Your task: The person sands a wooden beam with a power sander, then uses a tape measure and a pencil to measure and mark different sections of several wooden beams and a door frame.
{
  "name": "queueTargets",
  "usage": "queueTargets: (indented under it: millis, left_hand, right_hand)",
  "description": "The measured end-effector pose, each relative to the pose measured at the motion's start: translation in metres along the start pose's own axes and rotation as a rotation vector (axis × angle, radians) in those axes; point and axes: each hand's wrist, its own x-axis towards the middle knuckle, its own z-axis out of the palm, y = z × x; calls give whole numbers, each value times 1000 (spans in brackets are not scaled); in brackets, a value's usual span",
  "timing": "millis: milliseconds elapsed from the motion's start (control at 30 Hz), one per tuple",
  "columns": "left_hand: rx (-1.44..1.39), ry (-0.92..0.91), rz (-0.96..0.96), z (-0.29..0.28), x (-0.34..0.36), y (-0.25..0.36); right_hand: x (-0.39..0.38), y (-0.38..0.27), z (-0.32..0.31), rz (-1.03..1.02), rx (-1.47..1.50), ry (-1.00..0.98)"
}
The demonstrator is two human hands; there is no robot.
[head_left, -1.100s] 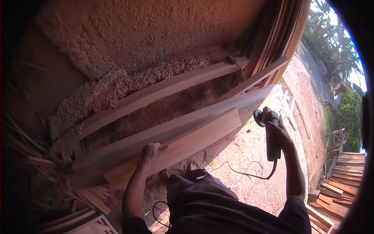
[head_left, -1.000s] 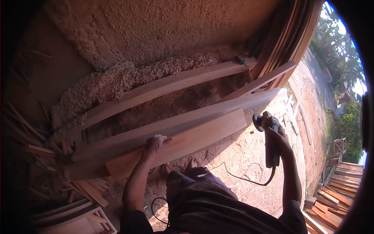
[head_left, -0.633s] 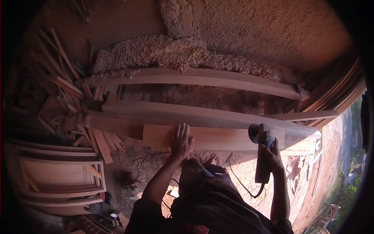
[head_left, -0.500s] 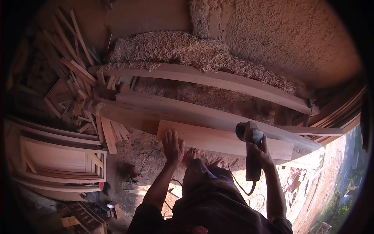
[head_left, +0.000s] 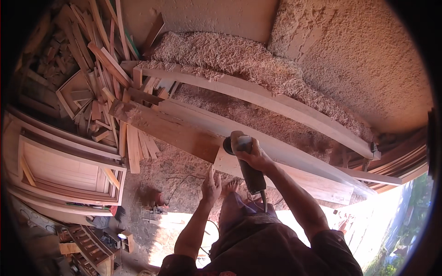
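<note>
Shifting leftward, the grinder (head_left: 252, 172) is now standing at the board's (head_left: 317, 183) left end, the right hand (head_left: 258, 158) gripping it, the left hand (head_left: 211, 188) extending loose fingers, any finished portion remaining indiscernible.

Woodworking workshop, heaped shavings (head_left: 221, 51), piled offcuts (head_left: 110, 64), panelled frames (head_left: 69, 172), power tool (head_left: 252, 175)

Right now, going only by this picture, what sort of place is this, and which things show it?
Probably a woodworking shop: shavings are heaped along a wall, offcuts lie piled at left, and the right hand holds a power tool at a board.
</note>
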Motion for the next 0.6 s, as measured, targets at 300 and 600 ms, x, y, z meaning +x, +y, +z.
queueTargets:
  millis: [300, 600]
  left_hand:
    - [94, -40, 52, -10, 7, 2]
    - [11, -127, -1, -4, 4, 9]
  right_hand:
    - [16, -8, 25, 51, -97, -61]
    - [-52, 32, -41, 181, -146, 78]
